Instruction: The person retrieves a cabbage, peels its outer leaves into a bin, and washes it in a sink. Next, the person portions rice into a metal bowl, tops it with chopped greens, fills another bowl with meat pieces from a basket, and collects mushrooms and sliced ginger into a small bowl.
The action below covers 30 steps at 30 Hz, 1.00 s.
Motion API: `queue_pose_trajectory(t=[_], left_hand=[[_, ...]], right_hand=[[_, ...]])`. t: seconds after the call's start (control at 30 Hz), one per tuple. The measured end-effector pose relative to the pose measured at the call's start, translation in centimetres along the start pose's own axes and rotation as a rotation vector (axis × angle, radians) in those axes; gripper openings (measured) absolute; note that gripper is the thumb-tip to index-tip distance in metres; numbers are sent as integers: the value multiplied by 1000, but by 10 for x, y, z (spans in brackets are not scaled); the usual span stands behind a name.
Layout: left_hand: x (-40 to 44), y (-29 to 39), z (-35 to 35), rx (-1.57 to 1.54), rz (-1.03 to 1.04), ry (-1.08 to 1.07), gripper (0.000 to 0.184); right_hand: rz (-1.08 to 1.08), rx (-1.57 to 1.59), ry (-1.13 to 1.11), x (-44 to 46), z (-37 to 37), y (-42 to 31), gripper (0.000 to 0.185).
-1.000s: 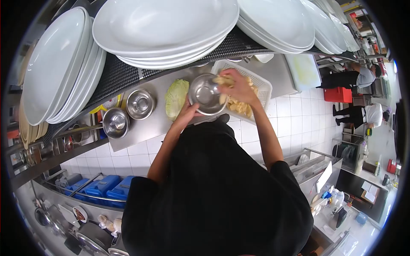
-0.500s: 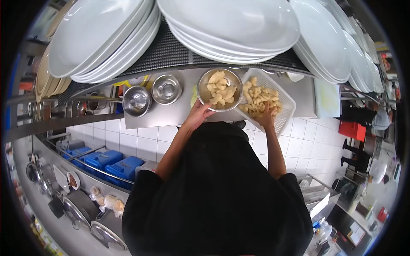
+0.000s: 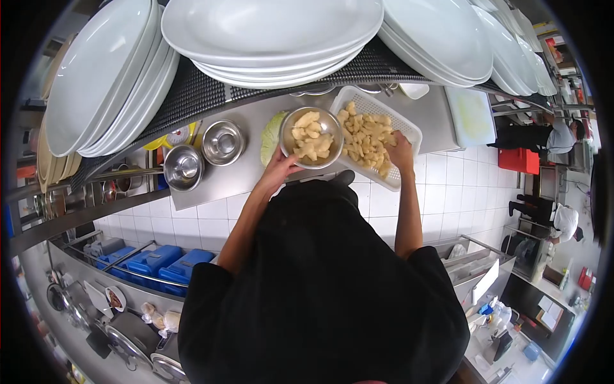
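Note:
My left hand (image 3: pixel 276 173) grips the near left rim of a metal bowl (image 3: pixel 332 123), fingers closed on it. Pale, battered-looking pieces (image 3: pixel 312 136) lie inside. To its right stands a white perforated basket (image 3: pixel 404 121) with a heap of similar pale pieces (image 3: pixel 366 136). At the heap's right edge, my right hand (image 3: pixel 401 153) reaches into the basket with its fingers drawn together; whatever is between them is hidden. Just left of the held bowl is a pale green cabbage-like vegetable (image 3: pixel 271 137). Two more metal bowls (image 3: pixel 223 142) stand farther left.
Stacked white oval plates (image 3: pixel 275 32) crowd the shelf (image 3: pixel 198 89) above the steel counter (image 3: pixel 240 176). A cutting board (image 3: pixel 470 115) lies at the right end. Blue containers (image 3: pixel 152 259) are behind on the left. Two people (image 3: pixel 563 221) and a red box (image 3: pixel 519 160) are at far right.
The view has shifted, so the shelf and counter appear farther left. My right hand has moved from the near part of the heap to its right edge. The left hand keeps holding the bowl.

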<state>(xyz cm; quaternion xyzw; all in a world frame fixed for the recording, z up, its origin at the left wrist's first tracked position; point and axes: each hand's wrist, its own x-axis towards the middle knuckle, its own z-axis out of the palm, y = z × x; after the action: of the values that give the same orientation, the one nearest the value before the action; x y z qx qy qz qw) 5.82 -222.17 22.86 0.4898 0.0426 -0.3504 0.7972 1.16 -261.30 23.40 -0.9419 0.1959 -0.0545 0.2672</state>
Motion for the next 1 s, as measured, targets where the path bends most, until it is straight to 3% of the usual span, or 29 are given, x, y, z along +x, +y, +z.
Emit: queue_pose_trajectory(t=[0.2,0.27,0.4,0.53,0.57,0.6,0.67,0.83,0.9,0.97,1.0], left_hand=[[28,0,29,64,-67,-118,68],[30,1,43,69,-86,-126,67],[26,-7,40,13,-104,-78,64],[-14,11,11,-81,-5,117,59],[-26,15,-3,-118,39,171,59],[-37,20,-20,-153,91,228,58],[-58,30,-58,-253,241,292,56],[-80,89,-158,-143,517,699,56],[-79,115,-195,-142,617,777,56],[-76,137,-228,-169,642,894,57],[-73,144,-250,-166,640,847,56]], right_hand=[[-169,419,-93,-11,-44,-99,38],[-400,320,-94,-20,-31,-141,47],[-329,329,-194,-26,-35,-181,50],[27,278,-202,2,-15,-100,51],[-166,-116,-137,8,10,-50,49],[-46,-251,-340,8,24,-20,56],[-42,-444,-435,-9,54,16,60],[226,-165,-431,-18,110,25,74],[251,-104,-420,-18,114,20,73],[170,-58,-361,-17,116,29,65],[90,-101,-322,-16,122,42,64]])
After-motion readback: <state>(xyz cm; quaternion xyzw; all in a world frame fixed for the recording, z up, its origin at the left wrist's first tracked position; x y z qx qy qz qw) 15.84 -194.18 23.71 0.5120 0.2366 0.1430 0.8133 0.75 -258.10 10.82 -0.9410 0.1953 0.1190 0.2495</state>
